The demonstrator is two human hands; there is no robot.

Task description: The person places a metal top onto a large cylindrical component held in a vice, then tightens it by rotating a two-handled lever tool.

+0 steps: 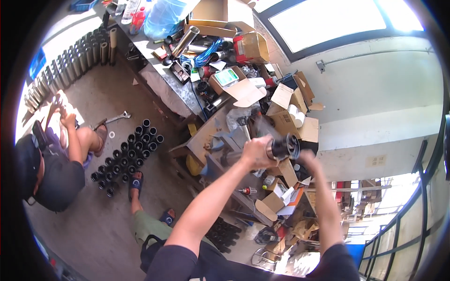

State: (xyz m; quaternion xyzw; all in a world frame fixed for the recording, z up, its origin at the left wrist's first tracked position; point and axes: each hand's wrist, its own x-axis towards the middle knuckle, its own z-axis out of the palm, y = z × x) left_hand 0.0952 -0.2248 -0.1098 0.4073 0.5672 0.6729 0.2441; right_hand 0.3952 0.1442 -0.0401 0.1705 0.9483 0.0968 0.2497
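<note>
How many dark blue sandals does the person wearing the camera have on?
2: one sandal beside the black tubes on the floor, the other sandal close to the green shorts. Both are in view.

A glossy finish gleamed on the cylinder [283, 147], plastic or coated metal, hard to tell; the wrench [118, 117] shone bright, smooth metal! The open carton [208, 13] showed matt cardboard, the blue bag [163, 19] shiny plastic, the sleeve [171, 263] matt cloth, the floor [70, 229] dull.
</note>
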